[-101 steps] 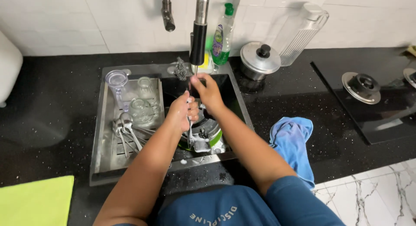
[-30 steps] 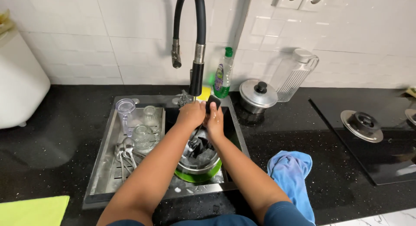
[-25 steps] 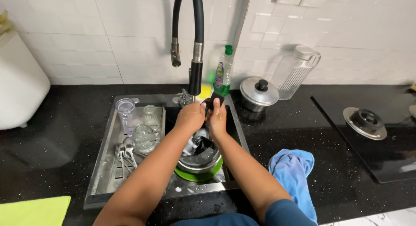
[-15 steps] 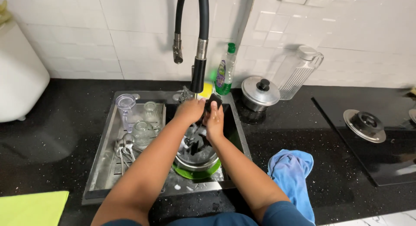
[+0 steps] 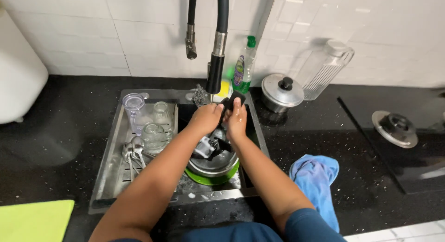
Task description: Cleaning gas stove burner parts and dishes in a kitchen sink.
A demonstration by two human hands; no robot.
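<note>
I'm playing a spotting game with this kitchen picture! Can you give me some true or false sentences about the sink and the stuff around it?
1. Both hands, left hand and right hand, are under the black pull-down tap. True.
2. The right hand holds a small black handle-like object. True.
3. The crumpled blue cloth lies inside the steel sink. False: it lies on the black counter, right of the sink.
4. The green dish-soap bottle has tipped over. False: it stands upright.
5. Clear glasses sit left of the hands. True.
</note>
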